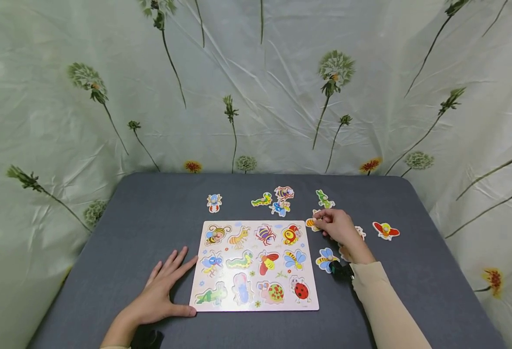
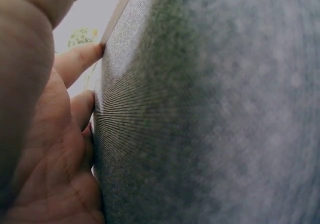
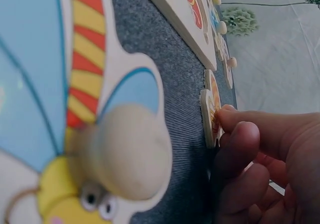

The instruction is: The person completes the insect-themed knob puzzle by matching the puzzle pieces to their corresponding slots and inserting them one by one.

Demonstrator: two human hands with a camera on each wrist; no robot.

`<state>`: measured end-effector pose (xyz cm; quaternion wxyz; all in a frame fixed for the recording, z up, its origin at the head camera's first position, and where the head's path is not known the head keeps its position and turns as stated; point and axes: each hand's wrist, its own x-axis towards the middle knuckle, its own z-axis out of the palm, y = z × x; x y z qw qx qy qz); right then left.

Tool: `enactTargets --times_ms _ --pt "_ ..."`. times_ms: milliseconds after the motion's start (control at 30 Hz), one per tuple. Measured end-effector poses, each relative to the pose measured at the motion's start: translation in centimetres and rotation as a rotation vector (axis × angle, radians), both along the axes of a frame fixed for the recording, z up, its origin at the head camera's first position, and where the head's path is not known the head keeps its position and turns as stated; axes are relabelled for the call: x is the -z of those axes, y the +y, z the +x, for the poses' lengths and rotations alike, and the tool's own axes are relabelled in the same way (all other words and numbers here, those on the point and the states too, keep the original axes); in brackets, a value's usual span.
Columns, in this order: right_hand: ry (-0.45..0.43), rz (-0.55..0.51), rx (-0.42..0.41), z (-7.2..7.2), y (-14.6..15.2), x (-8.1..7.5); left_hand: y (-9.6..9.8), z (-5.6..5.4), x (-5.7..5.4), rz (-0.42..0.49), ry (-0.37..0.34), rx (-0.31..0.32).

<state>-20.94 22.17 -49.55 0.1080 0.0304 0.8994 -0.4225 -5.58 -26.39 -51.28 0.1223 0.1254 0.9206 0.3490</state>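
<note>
My right hand (image 1: 341,227) pinches an orange-striped insect puzzle piece (image 1: 310,223) just beyond the upper right corner of a pink puzzle board (image 1: 312,271). In the right wrist view, the thumb and finger meet at that piece (image 3: 209,119), partly hiding it; its knob is out of sight. My left hand (image 1: 162,291) lies spread on the table, thumb at the board's lower left corner and index fingertip by its left edge. A blue-winged bee piece (image 1: 326,260) with a wooden knob (image 3: 137,151) lies below the right wrist.
Behind the board lie a blue bug piece (image 1: 214,203), a caterpillar piece (image 1: 262,199), a spider piece (image 1: 284,193), a blue insect piece (image 1: 280,208) and a green piece (image 1: 324,198). A red-winged piece (image 1: 386,230) sits far right. Floral fabric (image 1: 260,97) hangs behind the table.
</note>
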Motion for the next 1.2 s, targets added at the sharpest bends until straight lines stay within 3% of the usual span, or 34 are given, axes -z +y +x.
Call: enactTargets --times_ms 333,833,1200 --pt "0.086 0.031 -0.059 0.11 0.21 0.24 0.04 -0.01 0.24 -0.023 -0.003 -0.009" --pt "0.063 0.033 -0.044 0.06 0.12 -0.04 0.09 0.07 -0.04 -0.018 -0.003 -0.011" --pt "0.104 0.050 -0.050 -0.17 0.09 -0.52 0.10 -0.04 -0.02 -0.033 -0.012 -0.015"
